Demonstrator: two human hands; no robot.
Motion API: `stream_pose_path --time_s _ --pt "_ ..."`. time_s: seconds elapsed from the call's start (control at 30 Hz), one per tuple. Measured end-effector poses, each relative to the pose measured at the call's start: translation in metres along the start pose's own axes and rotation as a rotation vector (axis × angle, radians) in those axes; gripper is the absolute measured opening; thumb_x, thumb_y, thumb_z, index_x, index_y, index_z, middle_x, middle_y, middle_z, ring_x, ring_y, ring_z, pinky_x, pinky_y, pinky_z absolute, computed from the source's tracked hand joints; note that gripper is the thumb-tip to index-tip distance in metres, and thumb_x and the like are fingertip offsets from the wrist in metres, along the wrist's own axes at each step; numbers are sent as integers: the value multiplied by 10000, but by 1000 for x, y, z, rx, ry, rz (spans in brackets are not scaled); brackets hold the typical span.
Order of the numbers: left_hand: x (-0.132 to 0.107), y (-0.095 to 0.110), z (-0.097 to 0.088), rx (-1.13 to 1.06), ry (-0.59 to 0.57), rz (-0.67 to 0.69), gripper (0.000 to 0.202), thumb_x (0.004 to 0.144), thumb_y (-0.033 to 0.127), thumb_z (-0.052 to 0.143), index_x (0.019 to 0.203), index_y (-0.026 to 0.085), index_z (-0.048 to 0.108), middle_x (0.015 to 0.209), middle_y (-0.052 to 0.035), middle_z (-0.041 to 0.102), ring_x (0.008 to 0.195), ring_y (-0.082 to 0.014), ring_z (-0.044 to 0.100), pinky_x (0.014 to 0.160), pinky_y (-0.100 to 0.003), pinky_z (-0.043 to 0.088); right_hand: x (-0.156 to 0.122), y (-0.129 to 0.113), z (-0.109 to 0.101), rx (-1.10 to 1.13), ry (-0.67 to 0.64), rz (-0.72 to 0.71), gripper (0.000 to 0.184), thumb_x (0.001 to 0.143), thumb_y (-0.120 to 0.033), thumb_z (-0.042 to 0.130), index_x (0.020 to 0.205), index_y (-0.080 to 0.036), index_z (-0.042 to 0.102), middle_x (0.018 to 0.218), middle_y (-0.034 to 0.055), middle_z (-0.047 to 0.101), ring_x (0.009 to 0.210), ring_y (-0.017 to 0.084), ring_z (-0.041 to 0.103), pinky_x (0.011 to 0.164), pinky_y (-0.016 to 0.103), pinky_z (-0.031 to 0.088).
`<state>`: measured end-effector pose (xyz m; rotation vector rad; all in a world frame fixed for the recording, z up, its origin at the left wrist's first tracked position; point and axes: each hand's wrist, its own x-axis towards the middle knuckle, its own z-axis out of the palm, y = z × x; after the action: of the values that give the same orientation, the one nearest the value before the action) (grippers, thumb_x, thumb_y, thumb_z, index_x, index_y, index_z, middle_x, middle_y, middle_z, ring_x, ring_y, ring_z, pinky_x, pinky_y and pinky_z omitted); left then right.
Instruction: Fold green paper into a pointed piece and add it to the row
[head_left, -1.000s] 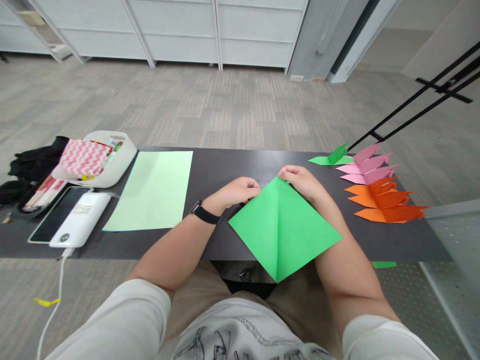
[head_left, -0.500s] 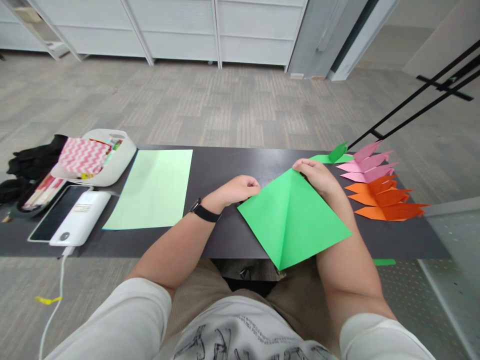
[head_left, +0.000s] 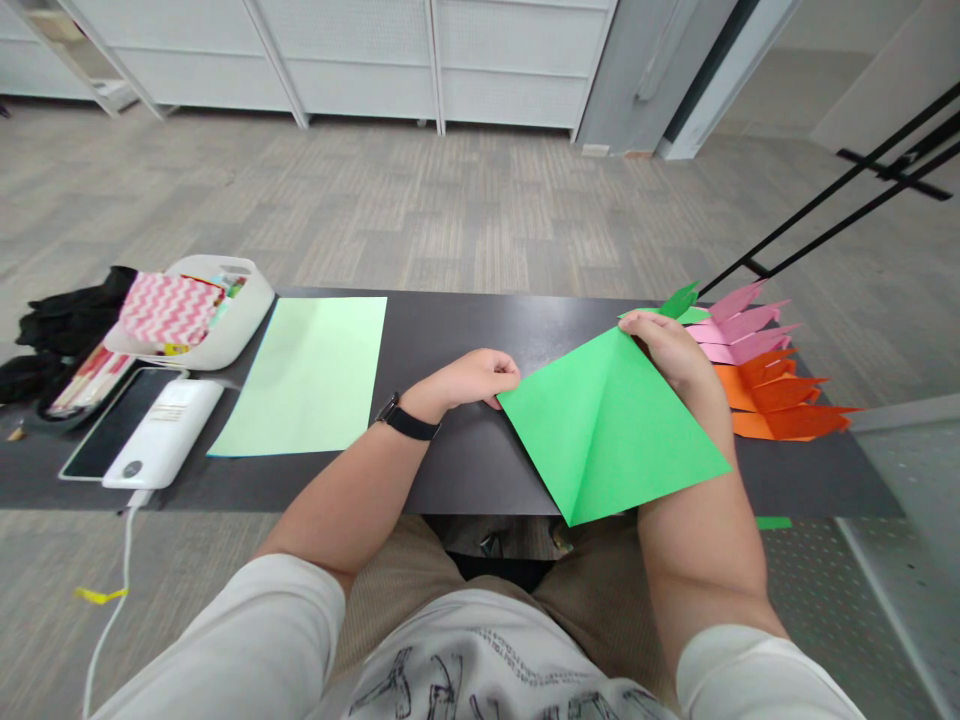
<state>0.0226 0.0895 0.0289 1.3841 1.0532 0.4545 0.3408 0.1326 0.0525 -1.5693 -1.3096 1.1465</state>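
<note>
A square sheet of green paper (head_left: 637,430) with a crease down its middle is held up at a tilt over the front edge of the table. My right hand (head_left: 667,345) pinches its top corner, thumb and fingers closed. At the sheet's left corner, my left hand (head_left: 484,378) has its fingers curled in a pinch on the paper. Part of my right forearm is hidden behind the sheet. A pale green stack of paper (head_left: 307,370) lies left of my left hand.
Folded orange paper shapes (head_left: 787,400), pink ones (head_left: 742,325) and a green one (head_left: 681,300) stand at the table's right end. On the left are a white basket (head_left: 251,300), a phone (head_left: 112,420), a white power bank (head_left: 165,430) with a cable, and black cloth (head_left: 75,310).
My right hand has moved to the right with the green paper, which has shifted right and slightly up. My left hand has stayed almost in place, and the sheet's left corner has drawn to its fingertips.
</note>
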Motion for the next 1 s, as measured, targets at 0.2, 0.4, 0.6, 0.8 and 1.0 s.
stream_pose_path --time_s 0.2,0.4,0.6,0.8,1.0 --pt "-1 -2 -3 36 -1 0 68 785 213 703 838 171 691 826 -41 691 723 -147 694 631 -242 624 -4 -1 -12 20 33 7 208 708 -406 800 777 -247 687 668 -3 557 618 173 463 571 331 357" --pt "-1 -5 -12 87 -15 -27 114 782 249 723 868 180 696 796 -40 713 687 -160 720 624 -256 623 -10 -4 -16 -3 62 -63 209 795 -424 786 779 -258 660 676 17 585 638 197 514 598 364 418" --pt "-12 -2 -36 193 -158 -103 142 755 301 746 828 184 713 777 -37 716 699 -175 725 625 -257 611 -12 -5 -11 47 -14 -4 241 738 -429 809 782 -252 651 641 -10 549 573 165 467 545 327 367" --pt "-8 -5 -50 138 151 -5 127 787 285 726 857 187 689 784 -25 695 693 -151 682 642 -252 562 -12 -6 -7 86 -24 -3 232 731 -417 812 784 -251 658 629 -25 543 552 153 457 538 313 344" --pt "5 0 -25 -59 271 258 150 864 320 698 902 179 665 778 2 659 707 -110 612 680 -230 498 -19 -9 31 171 -246 30 276 676 -422 849 778 -236 671 641 -41 594 556 136 504 540 279 358"
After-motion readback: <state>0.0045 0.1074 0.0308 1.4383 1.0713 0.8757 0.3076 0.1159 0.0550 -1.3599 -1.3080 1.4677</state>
